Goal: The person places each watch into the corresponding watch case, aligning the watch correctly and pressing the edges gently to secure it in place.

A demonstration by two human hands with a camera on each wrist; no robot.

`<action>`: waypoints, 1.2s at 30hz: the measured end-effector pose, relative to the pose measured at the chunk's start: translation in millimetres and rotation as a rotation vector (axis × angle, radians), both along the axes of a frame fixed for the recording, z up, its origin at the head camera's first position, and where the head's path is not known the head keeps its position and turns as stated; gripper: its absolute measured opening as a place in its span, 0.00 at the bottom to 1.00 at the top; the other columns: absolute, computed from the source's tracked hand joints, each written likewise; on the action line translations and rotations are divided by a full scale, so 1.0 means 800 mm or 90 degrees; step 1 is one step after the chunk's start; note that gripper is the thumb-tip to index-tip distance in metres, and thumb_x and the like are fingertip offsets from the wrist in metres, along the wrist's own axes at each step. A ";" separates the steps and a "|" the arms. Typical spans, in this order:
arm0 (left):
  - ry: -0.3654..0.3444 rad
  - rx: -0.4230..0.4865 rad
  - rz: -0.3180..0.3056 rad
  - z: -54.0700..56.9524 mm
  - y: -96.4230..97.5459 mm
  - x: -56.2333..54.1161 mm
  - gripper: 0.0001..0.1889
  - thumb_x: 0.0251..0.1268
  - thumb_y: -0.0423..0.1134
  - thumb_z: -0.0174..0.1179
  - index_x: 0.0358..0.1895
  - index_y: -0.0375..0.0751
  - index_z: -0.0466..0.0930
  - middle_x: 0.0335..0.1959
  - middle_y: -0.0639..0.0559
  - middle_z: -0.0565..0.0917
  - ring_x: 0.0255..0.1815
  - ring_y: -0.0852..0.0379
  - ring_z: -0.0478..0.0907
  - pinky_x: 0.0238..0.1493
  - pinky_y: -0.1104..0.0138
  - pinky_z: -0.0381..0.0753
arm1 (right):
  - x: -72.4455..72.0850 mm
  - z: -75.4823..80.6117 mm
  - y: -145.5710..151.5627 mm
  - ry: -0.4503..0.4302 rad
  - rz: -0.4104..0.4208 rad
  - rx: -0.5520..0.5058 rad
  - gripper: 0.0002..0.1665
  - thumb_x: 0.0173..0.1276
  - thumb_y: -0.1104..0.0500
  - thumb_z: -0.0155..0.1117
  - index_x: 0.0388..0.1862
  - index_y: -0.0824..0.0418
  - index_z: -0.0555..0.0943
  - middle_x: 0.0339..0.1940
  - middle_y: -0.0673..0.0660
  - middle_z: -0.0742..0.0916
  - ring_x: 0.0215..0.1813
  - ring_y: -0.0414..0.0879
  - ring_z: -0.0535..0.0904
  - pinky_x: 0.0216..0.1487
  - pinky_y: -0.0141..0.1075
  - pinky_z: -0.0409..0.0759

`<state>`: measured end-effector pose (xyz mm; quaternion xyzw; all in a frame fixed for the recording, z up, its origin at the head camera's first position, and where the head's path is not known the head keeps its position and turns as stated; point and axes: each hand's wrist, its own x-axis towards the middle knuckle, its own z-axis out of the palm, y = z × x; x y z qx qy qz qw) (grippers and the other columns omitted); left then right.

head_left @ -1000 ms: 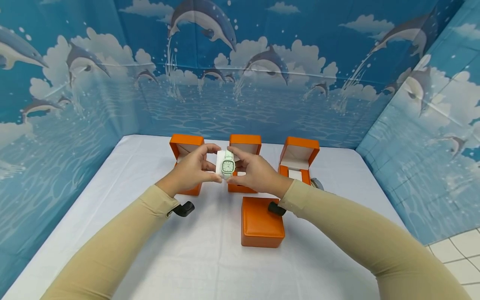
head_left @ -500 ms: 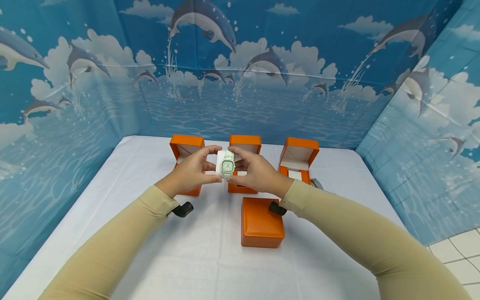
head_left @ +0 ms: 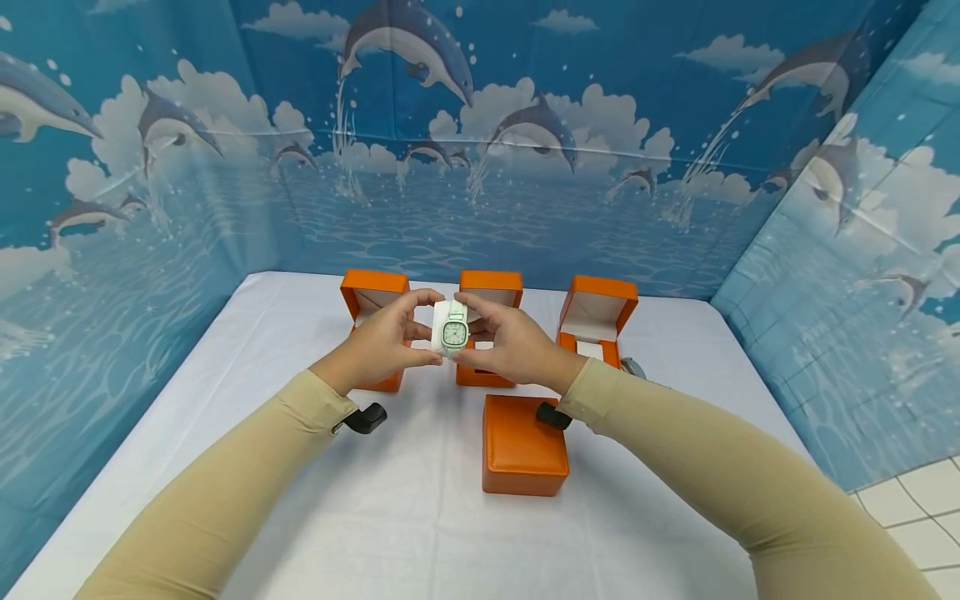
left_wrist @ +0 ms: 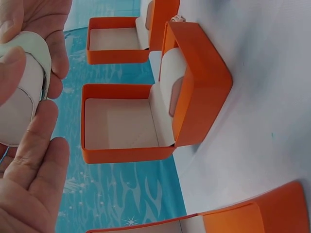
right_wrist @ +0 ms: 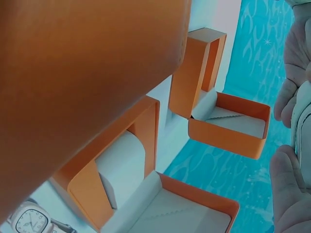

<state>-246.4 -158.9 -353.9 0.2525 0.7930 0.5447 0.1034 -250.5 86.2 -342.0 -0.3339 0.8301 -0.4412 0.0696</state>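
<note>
My left hand [head_left: 384, 343] and right hand [head_left: 517, 346] meet above the table, fingers and thumbs around opposite sides of one small bundle. It is a white watch cushion [left_wrist: 12, 119] wrapped by a pale green wristwatch [head_left: 454, 333], whose square dial faces the head camera. Both thumbs support the lower edge while the index fingers touch the top. In the left wrist view, the pale strap [left_wrist: 40, 48] curves over the cushion. Only a sliver of the bundle enters the right wrist view. Behind the hands stand open orange boxes, partly hidden.
Open watch boxes line the back: left box [head_left: 375, 279], middle box [head_left: 491, 279], right box [head_left: 600, 286]. A closed orange box [head_left: 525, 446] sits in front, under the right wrist. Another watch [right_wrist: 30, 222] lies beside the right box. A dolphin-print curtain [head_left: 480, 208] borders the white table.
The watch tilts or shifts very slightly between the hands. Both hands keep their hold, and the boxes stay where they were.
</note>
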 end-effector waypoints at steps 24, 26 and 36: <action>0.030 -0.020 0.014 -0.001 -0.006 -0.001 0.42 0.61 0.29 0.75 0.76 0.47 0.63 0.73 0.47 0.69 0.61 0.47 0.86 0.52 0.61 0.90 | 0.001 -0.003 -0.002 0.115 -0.031 0.000 0.36 0.66 0.60 0.79 0.71 0.61 0.77 0.76 0.59 0.75 0.69 0.56 0.79 0.71 0.50 0.81; 0.028 -0.026 0.018 -0.001 -0.006 -0.001 0.42 0.61 0.29 0.75 0.76 0.47 0.62 0.72 0.46 0.70 0.61 0.47 0.85 0.52 0.61 0.90 | 0.001 -0.004 -0.002 0.122 -0.032 -0.008 0.32 0.66 0.61 0.79 0.67 0.61 0.79 0.74 0.60 0.77 0.70 0.56 0.78 0.72 0.51 0.80; 0.029 -0.030 0.025 -0.002 -0.006 -0.002 0.41 0.62 0.29 0.75 0.75 0.49 0.63 0.67 0.47 0.73 0.61 0.48 0.86 0.52 0.61 0.90 | 0.002 -0.004 -0.004 0.111 -0.025 -0.022 0.31 0.67 0.63 0.78 0.67 0.63 0.79 0.76 0.61 0.76 0.73 0.54 0.78 0.73 0.50 0.78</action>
